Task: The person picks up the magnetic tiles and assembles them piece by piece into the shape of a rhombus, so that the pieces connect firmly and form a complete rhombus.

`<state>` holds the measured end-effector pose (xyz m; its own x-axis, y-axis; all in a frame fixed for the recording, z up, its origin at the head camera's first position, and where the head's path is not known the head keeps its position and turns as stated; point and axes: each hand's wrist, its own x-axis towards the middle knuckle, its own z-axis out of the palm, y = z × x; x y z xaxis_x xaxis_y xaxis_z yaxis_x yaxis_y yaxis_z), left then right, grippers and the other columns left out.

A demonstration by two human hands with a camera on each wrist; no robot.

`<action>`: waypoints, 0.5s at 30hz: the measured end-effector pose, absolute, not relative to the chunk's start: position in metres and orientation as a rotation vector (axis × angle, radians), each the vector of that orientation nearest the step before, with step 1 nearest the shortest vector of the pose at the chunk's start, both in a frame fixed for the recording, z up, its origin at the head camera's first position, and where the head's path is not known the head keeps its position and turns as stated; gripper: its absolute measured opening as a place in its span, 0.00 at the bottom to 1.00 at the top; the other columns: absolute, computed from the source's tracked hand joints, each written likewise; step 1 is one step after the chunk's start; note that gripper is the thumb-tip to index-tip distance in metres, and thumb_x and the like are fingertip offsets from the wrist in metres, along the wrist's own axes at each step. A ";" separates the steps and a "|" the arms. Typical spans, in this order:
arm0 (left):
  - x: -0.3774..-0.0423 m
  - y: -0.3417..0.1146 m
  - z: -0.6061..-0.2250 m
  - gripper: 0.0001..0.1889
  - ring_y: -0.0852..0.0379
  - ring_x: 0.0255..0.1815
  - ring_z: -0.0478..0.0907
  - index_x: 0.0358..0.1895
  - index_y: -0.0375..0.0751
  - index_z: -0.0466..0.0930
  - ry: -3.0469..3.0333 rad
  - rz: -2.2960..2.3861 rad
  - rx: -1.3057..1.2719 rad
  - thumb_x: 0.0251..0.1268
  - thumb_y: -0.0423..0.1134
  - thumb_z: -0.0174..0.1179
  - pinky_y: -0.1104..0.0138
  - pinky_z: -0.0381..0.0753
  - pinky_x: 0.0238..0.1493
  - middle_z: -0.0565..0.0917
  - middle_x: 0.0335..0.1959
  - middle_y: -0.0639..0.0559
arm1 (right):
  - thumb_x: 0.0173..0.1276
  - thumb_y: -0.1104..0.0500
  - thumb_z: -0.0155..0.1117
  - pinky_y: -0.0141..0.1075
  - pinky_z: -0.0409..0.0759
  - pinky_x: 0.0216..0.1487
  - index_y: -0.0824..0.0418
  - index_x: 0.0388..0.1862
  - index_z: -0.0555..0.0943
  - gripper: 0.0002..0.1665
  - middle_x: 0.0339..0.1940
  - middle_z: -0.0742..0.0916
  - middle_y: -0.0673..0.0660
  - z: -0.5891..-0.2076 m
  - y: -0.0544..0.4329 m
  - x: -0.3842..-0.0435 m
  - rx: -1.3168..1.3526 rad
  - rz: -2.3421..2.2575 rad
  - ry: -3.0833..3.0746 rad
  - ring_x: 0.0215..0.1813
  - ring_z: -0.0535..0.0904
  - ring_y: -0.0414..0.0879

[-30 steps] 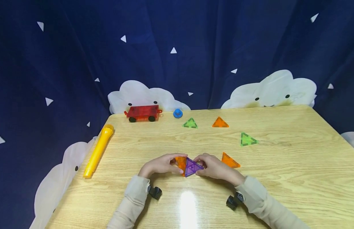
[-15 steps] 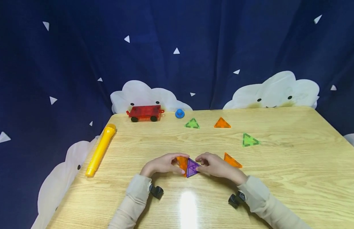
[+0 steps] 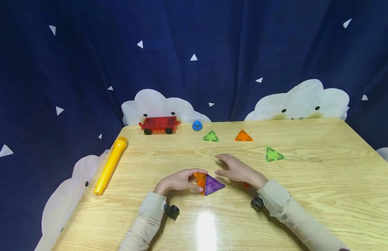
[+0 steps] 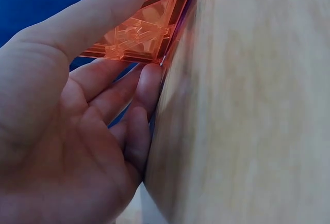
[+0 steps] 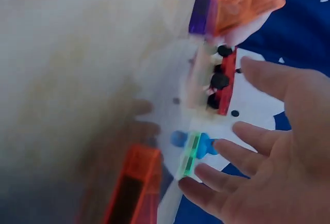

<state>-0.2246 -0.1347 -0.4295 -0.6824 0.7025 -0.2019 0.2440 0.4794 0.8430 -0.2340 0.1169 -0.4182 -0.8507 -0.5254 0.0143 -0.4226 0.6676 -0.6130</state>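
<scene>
L hand [image 3: 177, 181] pinches orange tri. tile [image 3: 199, 179], tilted up, edge against purple tile [image 3: 214, 184] flat on tabletop [image 3: 307, 202]. R hand [image 3: 239, 170] empty, fingers apart, above tabletop, partly hiding 2nd orange tile [image 3: 246, 185].

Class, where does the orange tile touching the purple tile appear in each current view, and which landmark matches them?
Head: orange tile, lower middle, just left of the purple tile.
Left wrist: orange tile, top, left of centre.
Right wrist: orange tile, top, right of centre.
Shared landmark: purple tile, a thin strip in left wrist.
</scene>
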 end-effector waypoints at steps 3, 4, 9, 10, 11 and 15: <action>-0.225 -0.134 -0.429 0.30 0.57 0.52 0.67 0.67 0.45 0.68 2.203 1.119 0.780 0.61 0.39 0.65 0.61 0.65 0.57 0.69 0.67 0.48 | 0.67 0.49 0.62 0.56 0.56 0.69 0.68 0.72 0.58 0.43 0.71 0.64 0.69 -0.418 0.116 -0.243 -0.768 -0.925 2.706 0.72 0.57 0.65; -0.225 -0.134 -0.430 0.30 0.56 0.51 0.67 0.67 0.45 0.68 2.207 1.114 0.781 0.61 0.39 0.65 0.61 0.65 0.56 0.69 0.67 0.48 | 0.67 0.48 0.61 0.57 0.54 0.69 0.68 0.73 0.56 0.44 0.73 0.62 0.69 -0.418 0.116 -0.245 -0.760 -0.921 2.698 0.73 0.54 0.66; -0.226 -0.134 -0.430 0.30 0.55 0.54 0.66 0.67 0.45 0.68 2.211 1.112 0.776 0.61 0.38 0.65 0.60 0.65 0.58 0.69 0.67 0.48 | 0.67 0.43 0.60 0.63 0.48 0.68 0.64 0.76 0.50 0.49 0.76 0.54 0.68 -0.416 0.114 -0.260 -0.696 -0.874 2.665 0.74 0.43 0.70; -0.226 -0.134 -0.430 0.30 0.55 0.55 0.66 0.68 0.45 0.67 2.208 1.116 0.773 0.61 0.38 0.64 0.59 0.64 0.59 0.68 0.67 0.48 | 0.67 0.42 0.60 0.63 0.48 0.68 0.64 0.76 0.50 0.50 0.76 0.53 0.67 -0.416 0.113 -0.262 -0.684 -0.856 2.667 0.74 0.43 0.70; -0.226 -0.134 -0.430 0.30 0.55 0.55 0.66 0.68 0.45 0.67 2.204 1.120 0.770 0.61 0.38 0.64 0.59 0.65 0.59 0.68 0.67 0.48 | 0.67 0.41 0.60 0.63 0.48 0.68 0.64 0.76 0.50 0.50 0.76 0.53 0.67 -0.415 0.113 -0.265 -0.674 -0.845 2.668 0.74 0.42 0.70; -0.225 -0.133 -0.430 0.30 0.55 0.53 0.67 0.68 0.45 0.67 2.197 1.129 0.749 0.61 0.38 0.64 0.59 0.66 0.56 0.69 0.66 0.48 | 0.65 0.38 0.59 0.64 0.48 0.67 0.63 0.76 0.50 0.52 0.76 0.52 0.67 -0.415 0.110 -0.277 -0.635 -0.801 2.676 0.74 0.41 0.71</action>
<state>-0.2246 -0.1331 -0.4300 -0.6916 0.6885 -0.2181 0.2233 0.4911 0.8420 -0.2765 0.1103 -0.4150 -0.8656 -0.4826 -0.1338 -0.3296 0.7502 -0.5732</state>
